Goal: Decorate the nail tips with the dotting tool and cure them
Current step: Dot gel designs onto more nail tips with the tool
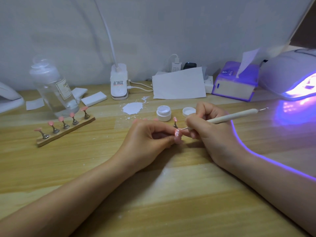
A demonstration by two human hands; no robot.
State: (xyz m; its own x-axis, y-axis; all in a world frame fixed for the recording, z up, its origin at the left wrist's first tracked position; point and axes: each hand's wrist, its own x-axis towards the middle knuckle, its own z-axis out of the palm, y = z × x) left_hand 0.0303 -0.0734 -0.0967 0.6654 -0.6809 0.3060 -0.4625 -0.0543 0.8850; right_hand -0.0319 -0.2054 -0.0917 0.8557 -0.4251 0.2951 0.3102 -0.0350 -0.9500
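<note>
Fingers pinching nail tip (177,135) and dotting tool (229,117); jar (163,113), lid (188,111) just behind.

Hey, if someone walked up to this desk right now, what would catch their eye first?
Probably the curing lamp at the far right, glowing violet across the wooden table. Next, at the centre, the left hand pinches a pink nail tip while the right hand works the dotting tool on it. A wooden stand with five pink tips sits left.
</note>
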